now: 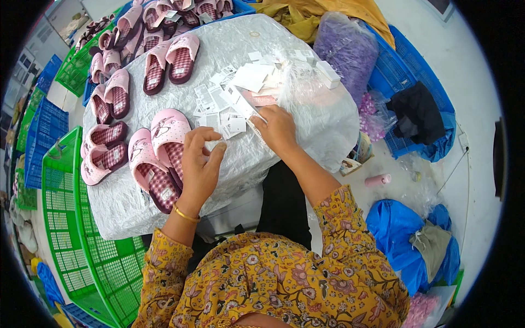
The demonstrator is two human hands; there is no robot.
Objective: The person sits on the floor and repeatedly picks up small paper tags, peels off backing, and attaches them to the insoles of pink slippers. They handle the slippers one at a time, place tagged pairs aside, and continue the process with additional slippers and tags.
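My right hand [275,129] is closed on the near end of a long, narrow white box [239,101], with a thin fringed edge showing below the fingers. To its left, my left hand [201,163] hovers with curled fingers, thumb and forefinger apart, and nothing visible between them. Close beside that hand lies a large pair of pink slippers with checked insoles, one slipper [143,158] overlapping the other [170,131]. Small white cards [209,104] are scattered beyond both hands on the plastic-covered table [240,44].
Smaller pink slippers [183,57] stand in pairs along the table's left side, with more heaped beyond. Clear plastic wrap [301,82] and a small white box [328,74] lie at the right. Green crates [104,257] flank the left; a blue crate [394,71] and purple bag [347,52] stand right.
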